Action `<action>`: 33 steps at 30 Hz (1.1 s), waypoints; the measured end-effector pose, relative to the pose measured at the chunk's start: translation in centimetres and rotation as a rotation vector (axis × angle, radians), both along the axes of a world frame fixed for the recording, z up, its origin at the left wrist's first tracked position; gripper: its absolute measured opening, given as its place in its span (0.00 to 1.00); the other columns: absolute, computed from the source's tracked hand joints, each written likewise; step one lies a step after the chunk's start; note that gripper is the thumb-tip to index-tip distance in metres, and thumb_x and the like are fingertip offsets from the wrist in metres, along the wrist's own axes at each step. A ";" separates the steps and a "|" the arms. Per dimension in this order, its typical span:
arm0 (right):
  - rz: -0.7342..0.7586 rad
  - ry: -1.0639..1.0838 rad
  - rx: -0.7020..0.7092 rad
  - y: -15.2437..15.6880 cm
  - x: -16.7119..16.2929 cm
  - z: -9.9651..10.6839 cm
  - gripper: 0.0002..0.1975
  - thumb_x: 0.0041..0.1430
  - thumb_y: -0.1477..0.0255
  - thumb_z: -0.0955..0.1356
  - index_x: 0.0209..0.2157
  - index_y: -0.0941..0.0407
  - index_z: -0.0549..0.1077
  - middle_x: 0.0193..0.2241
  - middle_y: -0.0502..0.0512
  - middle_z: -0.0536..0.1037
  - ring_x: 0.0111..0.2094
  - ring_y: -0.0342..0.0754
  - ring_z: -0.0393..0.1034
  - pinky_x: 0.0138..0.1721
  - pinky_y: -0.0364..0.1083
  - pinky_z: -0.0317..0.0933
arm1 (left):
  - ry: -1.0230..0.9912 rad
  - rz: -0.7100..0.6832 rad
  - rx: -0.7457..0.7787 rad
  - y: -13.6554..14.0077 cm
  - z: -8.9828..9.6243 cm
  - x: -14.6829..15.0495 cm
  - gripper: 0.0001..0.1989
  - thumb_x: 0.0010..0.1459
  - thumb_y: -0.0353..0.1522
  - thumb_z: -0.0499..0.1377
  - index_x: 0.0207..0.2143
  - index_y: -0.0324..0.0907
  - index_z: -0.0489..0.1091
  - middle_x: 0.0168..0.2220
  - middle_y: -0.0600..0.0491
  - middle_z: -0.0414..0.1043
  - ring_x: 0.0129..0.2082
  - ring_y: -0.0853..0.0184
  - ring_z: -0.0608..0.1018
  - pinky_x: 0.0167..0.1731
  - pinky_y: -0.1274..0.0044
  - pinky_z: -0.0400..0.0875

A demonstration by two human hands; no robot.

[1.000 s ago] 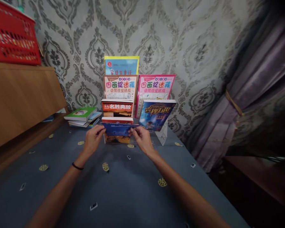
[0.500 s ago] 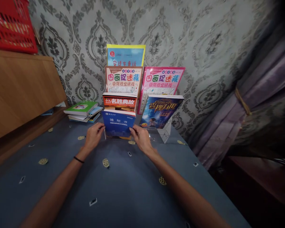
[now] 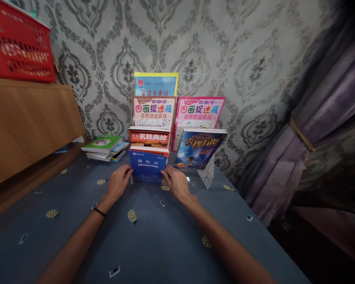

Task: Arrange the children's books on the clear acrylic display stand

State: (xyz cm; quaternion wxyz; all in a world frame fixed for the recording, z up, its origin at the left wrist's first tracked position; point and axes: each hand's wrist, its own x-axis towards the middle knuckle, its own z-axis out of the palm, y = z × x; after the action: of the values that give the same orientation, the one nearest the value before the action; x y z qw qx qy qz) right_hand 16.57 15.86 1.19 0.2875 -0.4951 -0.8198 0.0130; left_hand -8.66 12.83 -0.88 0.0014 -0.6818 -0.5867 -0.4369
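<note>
A blue booklet stands upright at the front of a tiered clear stand. My left hand pinches its left edge, while the fingers of my right hand are closed on its right edge. Behind it rise a book with a red and orange cover, a brown-bordered picture book and a yellow-edged blue book. On the stand's right side, a dark blue book leans in front of a pink picture book.
Left of the stand lies a stack of books with a green one on top. A wooden cabinet carries a red basket at the left. Patterned wallpaper backs the blue cloth, and a purple curtain hangs at the right.
The camera view has tilted up, so everything sits lower in the picture. The blue booklet has settled lower against the books behind it, with both hands still on its edges.
</note>
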 end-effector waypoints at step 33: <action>0.078 0.450 0.025 2.5 -0.7 -1.4 0.10 0.66 0.69 0.62 0.38 0.55 0.74 0.34 0.58 0.78 0.35 0.52 0.73 0.39 0.48 0.66 | 0.305 0.260 -0.287 -0.6 4.2 3.1 0.14 0.71 0.34 0.49 0.56 0.40 0.57 0.45 0.45 0.79 0.43 0.58 0.82 0.38 0.73 0.71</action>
State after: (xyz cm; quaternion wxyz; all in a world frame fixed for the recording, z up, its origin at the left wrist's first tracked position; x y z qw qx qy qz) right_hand 15.91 18.32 -0.17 0.4684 -0.4442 -0.7536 0.1240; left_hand -5.55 12.28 3.36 0.0492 -0.6521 -0.7185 -0.2371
